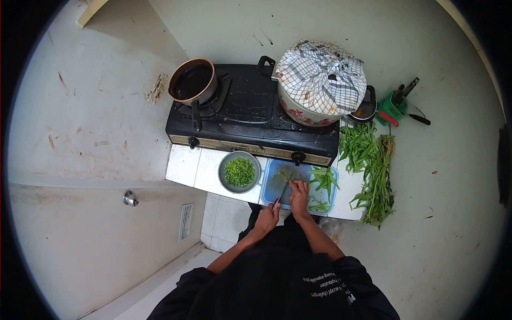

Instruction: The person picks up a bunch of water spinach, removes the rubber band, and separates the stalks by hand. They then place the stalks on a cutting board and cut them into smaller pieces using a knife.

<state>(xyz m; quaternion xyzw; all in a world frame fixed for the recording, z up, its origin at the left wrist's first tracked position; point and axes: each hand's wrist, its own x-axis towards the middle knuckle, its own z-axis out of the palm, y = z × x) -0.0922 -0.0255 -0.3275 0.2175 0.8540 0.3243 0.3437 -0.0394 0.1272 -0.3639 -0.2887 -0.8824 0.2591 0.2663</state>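
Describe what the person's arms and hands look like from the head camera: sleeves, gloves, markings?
Both hands, the left hand and the right hand, are bare, with no gloves. The forearms are uncovered: the sleeves of a black top are pushed up to about the elbows. The top carries lines of small white printed lettering on the right side, too small to read. Rings or a watch cannot be made out.

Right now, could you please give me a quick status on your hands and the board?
Left hand grips knife. Right hand pins greens on blue board. Bowl of chopped greens beside it.
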